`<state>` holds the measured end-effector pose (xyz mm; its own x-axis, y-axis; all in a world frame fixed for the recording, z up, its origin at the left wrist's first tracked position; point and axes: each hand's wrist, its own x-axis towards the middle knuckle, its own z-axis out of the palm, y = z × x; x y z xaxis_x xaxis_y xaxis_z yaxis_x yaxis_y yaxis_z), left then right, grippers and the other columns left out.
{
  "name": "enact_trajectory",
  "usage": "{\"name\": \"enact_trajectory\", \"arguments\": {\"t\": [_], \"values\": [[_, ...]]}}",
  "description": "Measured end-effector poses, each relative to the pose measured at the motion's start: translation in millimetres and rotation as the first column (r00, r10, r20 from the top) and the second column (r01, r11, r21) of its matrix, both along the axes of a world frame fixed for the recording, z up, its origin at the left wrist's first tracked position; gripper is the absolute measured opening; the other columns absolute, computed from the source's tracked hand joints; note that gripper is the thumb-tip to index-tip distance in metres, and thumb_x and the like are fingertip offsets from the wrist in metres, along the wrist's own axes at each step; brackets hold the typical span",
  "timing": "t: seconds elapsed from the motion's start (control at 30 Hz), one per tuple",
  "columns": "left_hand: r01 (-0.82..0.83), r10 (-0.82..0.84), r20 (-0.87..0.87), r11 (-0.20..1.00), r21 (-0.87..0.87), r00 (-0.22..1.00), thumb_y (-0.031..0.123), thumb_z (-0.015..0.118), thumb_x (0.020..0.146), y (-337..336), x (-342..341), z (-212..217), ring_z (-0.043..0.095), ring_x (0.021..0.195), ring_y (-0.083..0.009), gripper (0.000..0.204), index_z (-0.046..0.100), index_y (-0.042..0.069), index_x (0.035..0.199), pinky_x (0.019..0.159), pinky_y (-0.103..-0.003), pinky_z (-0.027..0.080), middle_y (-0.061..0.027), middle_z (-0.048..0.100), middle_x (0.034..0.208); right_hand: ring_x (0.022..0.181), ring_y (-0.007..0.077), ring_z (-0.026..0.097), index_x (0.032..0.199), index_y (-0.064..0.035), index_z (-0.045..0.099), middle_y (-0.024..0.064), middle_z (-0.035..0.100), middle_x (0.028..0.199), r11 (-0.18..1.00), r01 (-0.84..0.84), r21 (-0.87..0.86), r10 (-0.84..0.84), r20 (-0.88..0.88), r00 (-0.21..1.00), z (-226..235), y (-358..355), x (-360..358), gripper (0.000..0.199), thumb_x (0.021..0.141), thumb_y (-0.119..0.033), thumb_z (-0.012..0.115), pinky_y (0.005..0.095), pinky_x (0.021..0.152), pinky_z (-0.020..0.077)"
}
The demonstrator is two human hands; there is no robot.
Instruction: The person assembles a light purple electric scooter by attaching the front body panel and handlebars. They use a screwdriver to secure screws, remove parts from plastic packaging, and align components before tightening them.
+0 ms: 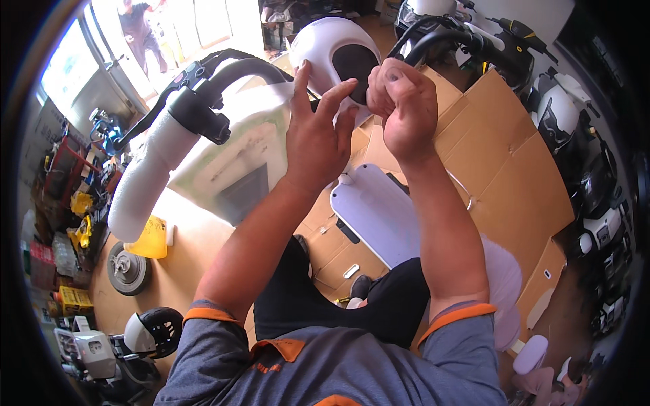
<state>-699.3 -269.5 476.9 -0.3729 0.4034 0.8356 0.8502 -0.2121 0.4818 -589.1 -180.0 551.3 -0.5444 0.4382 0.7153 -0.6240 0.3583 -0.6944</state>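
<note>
In front of me is a white rounded scooter front cowl [315, 46] with a dark oval panel [353, 62]. My left hand [318, 132] is at the cowl's near left side, fingers spread and apart, with one fingertip against the white shell. My right hand [407, 111] is beside the dark panel's right edge, its fingers curled closed; whatever they may pinch is hidden. Left of my left hand extends a black handlebar [247, 70] with a brake lever and a grip wrapped in white foam [145, 176].
A pale lilac footboard panel [379, 210] lies below my hands. Flattened cardboard [514, 149] spreads to the right. A yellow jug [152, 238] and a small wheel [128, 269] are on the left floor. More scooters [562, 108] line the right side. A person [141, 34] stands by the bright doorway.
</note>
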Motion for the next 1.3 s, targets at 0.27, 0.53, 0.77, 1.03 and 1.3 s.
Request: {"name": "enact_trajectory", "arguments": {"t": [0.27,0.53,0.77,1.03,1.3], "values": [[0.012,-0.012,0.018,0.999,0.038,1.0,0.022,0.073,0.099,4,0,-5,0.046,0.143,-0.0534,0.035,0.066,0.023,0.134,0.108,-0.052,0.05,-0.0301,0.034,0.162,0.058,0.0061,0.031,0.07,-0.0083,0.043,-0.004,0.037,0.065,0.997,-0.078,-0.027,0.079,0.057,0.995,4,1,1,0.033,0.101,-0.018,0.051,0.0273,0.054,0.027],[0.0,0.0,0.066,1.0,-0.004,0.998,0.019,0.073,0.097,-1,0,0,0.046,0.144,-0.0522,0.037,0.065,0.024,0.133,0.107,-0.051,0.051,-0.029,0.035,0.162,0.063,0.0038,0.034,0.071,-0.0052,0.047,-0.0054,0.04,0.066,0.994,-0.091,0.061,0.084,0.096,0.992,9,-1,-3,0.034,0.102,-0.016,0.052,0.0269,0.055,0.0278],[0.009,-0.009,0.028,1.0,0.004,1.0,0.014,0.078,0.092,-1,5,2,0.034,0.153,-0.0521,0.048,0.063,0.024,0.137,0.117,-0.05,0.044,-0.0279,0.024,0.169,0.058,0.0084,0.031,0.073,-0.0072,0.042,-0.0011,0.035,0.065,0.989,-0.137,-0.047,0.137,-0.006,0.991,2,6,1,0.028,0.097,-0.017,0.053,0.0279,0.052,0.0246],[-0.009,0.011,0.042,0.999,-0.047,0.999,0.02,0.074,0.098,-15,4,8,0.029,0.155,-0.0532,0.041,0.062,0.021,0.136,0.118,-0.053,0.042,-0.0301,0.025,0.167,0.057,0.0091,0.025,0.072,-0.0127,0.034,-0.0021,0.028,0.065,0.99,-0.113,-0.079,0.116,0.028,0.993,7,-8,-3,0.037,0.102,-0.028,0.051,0.0291,0.051,0.0219],[-0.05,0.049,-0.01,0.999,-0.014,0.999,0.022,0.073,0.099,-12,4,7,0.03,0.155,-0.0524,0.04,0.061,0.021,0.137,0.116,-0.053,0.044,-0.0303,0.026,0.167,0.055,0.0085,0.024,0.072,-0.0132,0.033,-0.0022,0.027,0.064,0.995,-0.082,-0.057,0.085,0.049,0.995,10,-10,-5,0.037,0.102,-0.029,0.05,0.0297,0.052,0.021]]}}
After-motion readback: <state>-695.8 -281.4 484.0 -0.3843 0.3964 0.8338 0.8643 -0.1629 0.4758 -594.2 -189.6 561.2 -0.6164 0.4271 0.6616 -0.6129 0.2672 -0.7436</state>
